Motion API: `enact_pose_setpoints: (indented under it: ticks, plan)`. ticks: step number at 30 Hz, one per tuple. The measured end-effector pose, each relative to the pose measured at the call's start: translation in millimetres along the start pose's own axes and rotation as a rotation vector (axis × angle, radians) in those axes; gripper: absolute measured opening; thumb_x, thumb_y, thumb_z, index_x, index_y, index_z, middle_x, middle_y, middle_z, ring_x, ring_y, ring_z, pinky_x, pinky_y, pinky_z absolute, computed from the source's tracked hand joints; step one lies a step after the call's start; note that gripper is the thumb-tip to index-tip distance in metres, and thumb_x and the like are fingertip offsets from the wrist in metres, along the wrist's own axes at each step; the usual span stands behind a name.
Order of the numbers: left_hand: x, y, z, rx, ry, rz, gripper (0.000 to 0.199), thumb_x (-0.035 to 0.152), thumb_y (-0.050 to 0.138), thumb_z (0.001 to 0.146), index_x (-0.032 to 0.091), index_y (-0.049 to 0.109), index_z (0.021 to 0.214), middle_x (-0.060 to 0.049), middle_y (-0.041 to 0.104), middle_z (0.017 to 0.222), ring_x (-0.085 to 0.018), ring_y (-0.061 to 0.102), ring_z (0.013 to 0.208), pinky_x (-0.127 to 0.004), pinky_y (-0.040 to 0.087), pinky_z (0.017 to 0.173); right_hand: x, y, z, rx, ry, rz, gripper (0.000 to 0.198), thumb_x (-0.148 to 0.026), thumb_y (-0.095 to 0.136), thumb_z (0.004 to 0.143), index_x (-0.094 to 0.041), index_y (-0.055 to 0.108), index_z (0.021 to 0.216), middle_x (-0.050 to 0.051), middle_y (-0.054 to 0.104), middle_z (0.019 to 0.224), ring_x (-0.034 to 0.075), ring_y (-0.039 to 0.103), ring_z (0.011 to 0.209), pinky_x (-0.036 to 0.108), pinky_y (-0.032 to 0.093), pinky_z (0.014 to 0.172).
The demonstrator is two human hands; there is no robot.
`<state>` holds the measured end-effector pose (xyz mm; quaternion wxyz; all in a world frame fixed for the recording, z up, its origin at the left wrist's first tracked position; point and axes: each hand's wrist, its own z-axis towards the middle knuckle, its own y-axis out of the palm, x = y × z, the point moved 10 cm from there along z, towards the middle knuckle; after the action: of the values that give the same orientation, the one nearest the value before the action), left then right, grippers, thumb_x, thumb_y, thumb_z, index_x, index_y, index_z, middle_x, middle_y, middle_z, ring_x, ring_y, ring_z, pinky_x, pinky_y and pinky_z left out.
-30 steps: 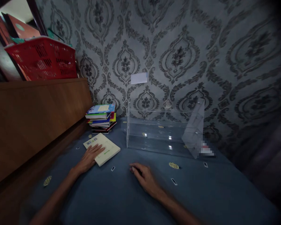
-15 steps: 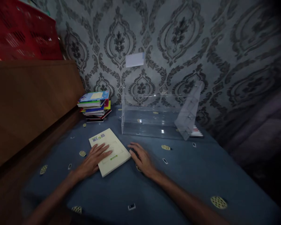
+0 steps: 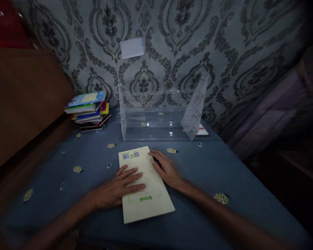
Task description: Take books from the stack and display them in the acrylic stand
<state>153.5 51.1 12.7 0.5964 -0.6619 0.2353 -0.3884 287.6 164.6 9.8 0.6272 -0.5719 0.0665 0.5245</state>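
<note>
Head view, going left to right. Far off to the left of the left hand, there's a brown cabinet [image 3: 23,97] with something red [image 3: 7,27] on top, mostly cropped out. Beyond the left hand and a bit left sits a messy book stack [image 3: 90,111]. They're all lying flat, my guess because a loose pile like that balances better.

The left hand [image 3: 120,187] is palm down with fingers fanned apart, resting on the pale book [image 3: 152,189]. No pinch going on, so I'd say it's just steadying the cover. The book lies flat on the blue tablecloth [image 3: 187,229], under the left fingers and reaching to the right hand, slightly skewed. Code-like squares are printed at the end farthest from the hands.

Past both hands stands a clear plastic rack [image 3: 194,114], probably set back so there's elbow room in front. Above it there's a white card [image 3: 132,48] against the wall.

The right hand [image 3: 168,170] has its thumb apart from the bent fingers, tips at the book's right edge. Looks like a light side guard rather than a grip, though I can't tell how hard it presses.

Beyond the right hand, beside the rack, is a pixelated item [image 3: 202,130], unreadable. Farther right hangs purplish cloth [image 3: 261,114].
</note>
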Motion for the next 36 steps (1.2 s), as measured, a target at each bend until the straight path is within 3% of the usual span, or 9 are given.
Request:
enact_pose_setpoints:
  ticks: [5,10,14,17,20,23,28,33,36]
  plan:
    - [9,1,48,-0.069,0.124,-0.034,0.053,0.036,0.045,0.104,0.035,0.035,0.156,-0.004,0.03,0.165,-0.028,0.016,0.156,-0.055,0.01,0.126,34,-33,-4,0.008,-0.003,-0.231,0.044,-0.037,0.037,0.102,-0.022,0.055,0.139,0.012,0.06,0.142,0.028,0.053,0.134,0.053,0.04,0.114]
    - [13,3,83,-0.064,0.188,-0.037,0.052,0.041,0.048,0.102,0.031,0.041,0.153,-0.007,0.025,0.166,-0.03,0.008,0.156,-0.054,0.009,0.126,89,-77,-16,0.031,0.077,-0.409,0.048,-0.044,0.035,0.101,-0.019,0.055,0.138,0.015,0.057,0.146,0.031,0.053,0.135,0.054,0.042,0.113]
    - [-2,-2,87,0.045,0.059,-0.054,0.083,0.053,0.059,0.094,0.028,0.016,0.162,-0.012,0.014,0.168,-0.037,0.006,0.156,-0.063,0.003,0.123,129,-121,-31,0.106,0.159,-0.555,0.051,-0.046,0.035,0.1,-0.016,0.058,0.134,0.018,0.059,0.143,0.033,0.056,0.132,0.055,0.044,0.111]
    - [-25,-2,76,0.08,-0.091,-0.076,0.106,0.061,0.062,0.09,0.026,-0.008,0.162,-0.013,0.005,0.169,-0.038,0.006,0.156,-0.061,0.007,0.124,148,-144,-41,0.152,0.239,-0.669,0.052,-0.048,0.035,0.099,-0.015,0.059,0.132,0.017,0.058,0.144,0.033,0.058,0.13,0.054,0.046,0.109]
    - [-59,-1,56,0.088,-0.238,-0.049,0.114,0.072,0.057,0.086,0.024,-0.016,0.16,-0.015,0.008,0.168,-0.036,0.011,0.155,-0.057,0.01,0.125,160,-156,-51,0.166,0.318,-0.752,0.057,-0.048,0.033,0.098,-0.011,0.059,0.133,0.019,0.056,0.146,0.034,0.056,0.132,0.052,0.046,0.11]
    - [-101,-3,30,0.118,-0.401,0.057,0.104,0.077,0.046,0.089,0.022,-0.004,0.162,-0.015,0.02,0.166,-0.035,0.017,0.154,-0.058,0.013,0.124,168,-163,-62,0.189,0.374,-0.802,0.058,-0.048,0.033,0.098,-0.011,0.058,0.135,0.02,0.055,0.146,0.034,0.056,0.132,0.052,0.045,0.11]
    - [-159,-10,-24,0.198,-0.716,0.254,0.082,0.069,0.031,0.098,0.016,0.023,0.16,-0.016,0.03,0.163,-0.033,0.022,0.153,-0.057,0.023,0.121,176,-171,-74,0.186,0.415,-0.833,0.061,-0.05,0.034,0.096,-0.009,0.055,0.137,0.022,0.055,0.146,0.036,0.055,0.132,0.055,0.047,0.108]
    - [-193,-18,-72,0.235,-0.986,0.307,0.08,0.063,0.027,0.098,0.007,0.035,0.154,-0.021,0.035,0.16,-0.036,0.025,0.152,-0.06,0.029,0.117,173,-173,-75,0.135,0.52,-0.891,0.069,-0.049,0.028,0.097,0.0,0.053,0.137,0.026,0.051,0.148,0.036,0.053,0.134,0.05,0.043,0.113]
    - [-200,-27,-82,0.287,-1.057,0.311,0.078,0.062,0.03,0.097,0.005,0.043,0.148,-0.025,0.039,0.156,-0.04,0.03,0.149,-0.065,0.032,0.113,169,-174,-75,0.128,0.571,-0.898,0.067,-0.047,0.029,0.097,0.002,0.053,0.137,0.027,0.05,0.149,0.036,0.051,0.136,0.05,0.042,0.114]
